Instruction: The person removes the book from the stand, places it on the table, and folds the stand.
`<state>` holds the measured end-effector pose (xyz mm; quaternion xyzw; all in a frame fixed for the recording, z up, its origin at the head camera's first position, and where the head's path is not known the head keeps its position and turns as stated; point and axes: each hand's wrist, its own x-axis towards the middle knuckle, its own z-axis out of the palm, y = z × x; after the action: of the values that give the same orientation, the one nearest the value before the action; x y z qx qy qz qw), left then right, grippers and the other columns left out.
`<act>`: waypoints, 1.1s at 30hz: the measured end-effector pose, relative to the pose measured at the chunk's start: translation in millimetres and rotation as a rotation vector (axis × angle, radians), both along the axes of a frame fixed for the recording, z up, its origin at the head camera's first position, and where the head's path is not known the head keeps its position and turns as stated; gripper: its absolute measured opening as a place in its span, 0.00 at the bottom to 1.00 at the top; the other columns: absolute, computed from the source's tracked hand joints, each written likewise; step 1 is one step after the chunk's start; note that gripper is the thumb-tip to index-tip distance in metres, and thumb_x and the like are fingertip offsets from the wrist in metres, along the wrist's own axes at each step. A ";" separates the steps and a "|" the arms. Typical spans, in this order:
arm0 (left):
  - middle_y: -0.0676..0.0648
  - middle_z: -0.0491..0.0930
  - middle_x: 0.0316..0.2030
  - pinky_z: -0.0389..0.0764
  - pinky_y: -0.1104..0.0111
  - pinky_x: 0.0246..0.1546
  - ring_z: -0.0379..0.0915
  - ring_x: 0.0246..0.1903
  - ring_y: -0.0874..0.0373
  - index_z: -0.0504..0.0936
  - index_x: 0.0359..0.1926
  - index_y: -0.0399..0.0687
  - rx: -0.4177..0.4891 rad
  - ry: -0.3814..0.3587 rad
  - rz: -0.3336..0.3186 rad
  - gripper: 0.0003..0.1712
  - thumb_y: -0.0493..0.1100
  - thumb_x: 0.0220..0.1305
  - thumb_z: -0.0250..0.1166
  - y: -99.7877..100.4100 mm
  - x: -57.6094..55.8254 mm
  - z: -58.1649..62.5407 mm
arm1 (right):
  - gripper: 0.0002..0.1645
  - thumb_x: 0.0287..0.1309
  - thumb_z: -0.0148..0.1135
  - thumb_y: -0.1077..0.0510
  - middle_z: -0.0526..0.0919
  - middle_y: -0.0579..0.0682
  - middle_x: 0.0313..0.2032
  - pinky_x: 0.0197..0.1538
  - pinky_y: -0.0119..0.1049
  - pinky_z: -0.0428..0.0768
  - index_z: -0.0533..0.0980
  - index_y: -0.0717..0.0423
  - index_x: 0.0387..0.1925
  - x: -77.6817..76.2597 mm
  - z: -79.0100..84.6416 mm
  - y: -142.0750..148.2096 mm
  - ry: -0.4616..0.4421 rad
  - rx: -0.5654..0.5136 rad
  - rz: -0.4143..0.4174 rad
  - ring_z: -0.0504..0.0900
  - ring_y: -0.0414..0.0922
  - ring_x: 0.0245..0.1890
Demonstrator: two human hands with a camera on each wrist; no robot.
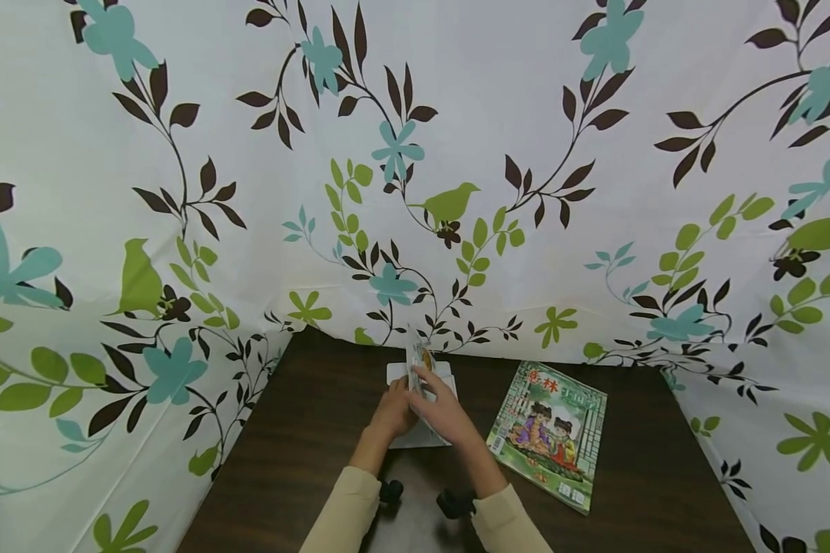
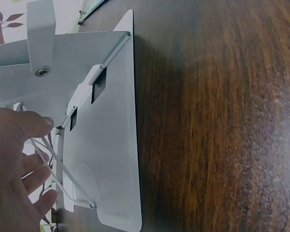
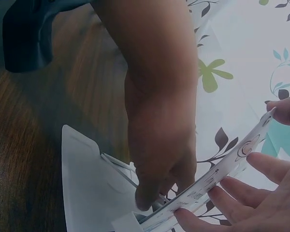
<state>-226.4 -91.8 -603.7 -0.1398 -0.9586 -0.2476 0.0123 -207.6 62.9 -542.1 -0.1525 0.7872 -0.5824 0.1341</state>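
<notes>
A white metal book stand (image 1: 429, 439) sits at the back of the table, its flat base down and a printed panel (image 3: 198, 195) raised at an angle. My left hand (image 2: 14, 159) is behind the panel and grips a thin wire support (image 2: 67, 176), thumb on one side and fingers on the other. In the head view the left hand (image 1: 394, 408) is partly covered by my right hand (image 1: 449, 415). The right hand (image 3: 261, 193) holds the panel, its thumb at the edge and its fingers spread along the printed face.
A magazine (image 1: 552, 438) with a green illustrated cover lies right of the stand on the dark wooden table (image 1: 270, 461). Floral-patterned cloth (image 1: 456, 115) hangs behind the table and along both sides. Dark wrist mounts (image 1: 456, 503) sit under the forearms.
</notes>
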 end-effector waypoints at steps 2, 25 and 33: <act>0.28 0.72 0.70 0.77 0.41 0.65 0.69 0.69 0.32 0.75 0.69 0.26 -0.035 0.022 0.008 0.31 0.34 0.66 0.65 1.1 -0.6 0.1 | 0.37 0.80 0.59 0.46 0.57 0.60 0.84 0.72 0.68 0.72 0.63 0.48 0.83 -0.1 0.0 -0.1 -0.006 0.002 -0.003 0.61 0.68 0.81; 0.33 0.72 0.73 0.80 0.37 0.57 0.75 0.64 0.32 0.82 0.66 0.36 -0.018 -0.011 0.039 0.24 0.33 0.71 0.61 4.0 -3.4 -9.6 | 0.37 0.79 0.60 0.42 0.62 0.57 0.83 0.70 0.65 0.77 0.66 0.46 0.82 3.2 1.4 3.8 -0.011 -0.013 -0.029 0.64 0.67 0.80; 0.37 0.70 0.75 0.81 0.39 0.57 0.75 0.66 0.35 0.75 0.74 0.40 -0.022 -0.034 0.047 0.27 0.38 0.77 0.61 4.6 -3.6 -9.9 | 0.36 0.80 0.59 0.45 0.63 0.58 0.82 0.69 0.64 0.78 0.67 0.48 0.81 2.2 1.6 8.5 0.013 -0.031 -0.046 0.68 0.66 0.78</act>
<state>-230.0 -87.2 -613.6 -0.1131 -0.9644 -0.2388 0.0003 -205.5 71.5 -540.5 -0.1402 0.7822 -0.5964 0.1132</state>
